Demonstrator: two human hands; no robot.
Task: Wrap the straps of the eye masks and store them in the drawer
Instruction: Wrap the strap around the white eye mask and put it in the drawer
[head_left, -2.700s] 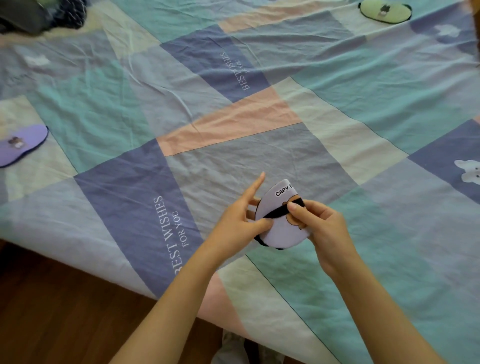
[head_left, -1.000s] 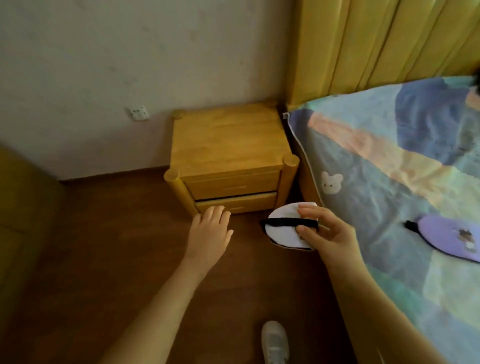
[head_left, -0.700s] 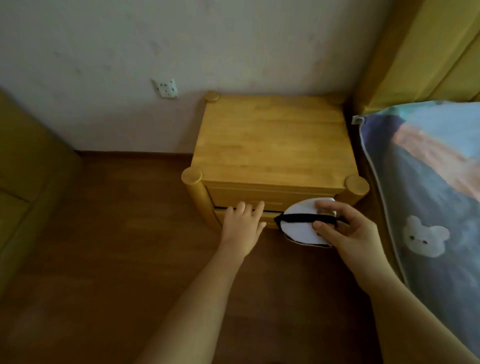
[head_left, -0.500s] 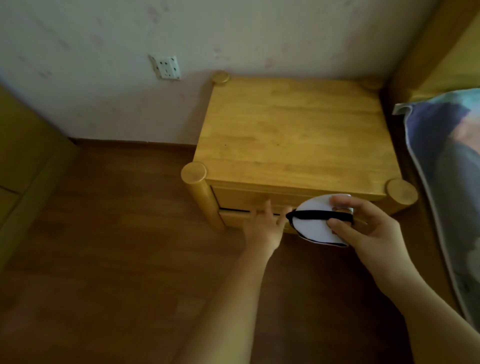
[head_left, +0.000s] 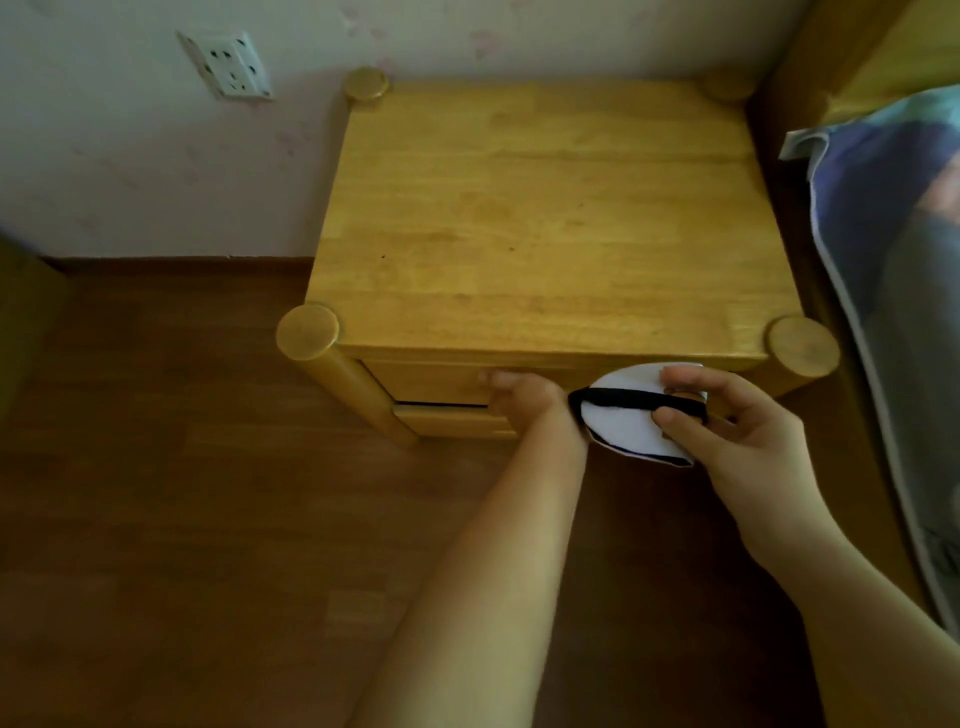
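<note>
1. Left hand (head_left: 524, 397): fingers curled on the front of the nightstand's (head_left: 545, 218) upper drawer (head_left: 431, 382), near its lower edge.
2. Right hand (head_left: 737, 436): pinched a folded white eye mask (head_left: 623, 423), black strap (head_left: 623, 399) wrapped across, held before the nightstand's front right corner.

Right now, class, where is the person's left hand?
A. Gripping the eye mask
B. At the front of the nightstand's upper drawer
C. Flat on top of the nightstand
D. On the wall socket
B: the left hand reaches the upper drawer front, while the right hand holds the eye mask.
</note>
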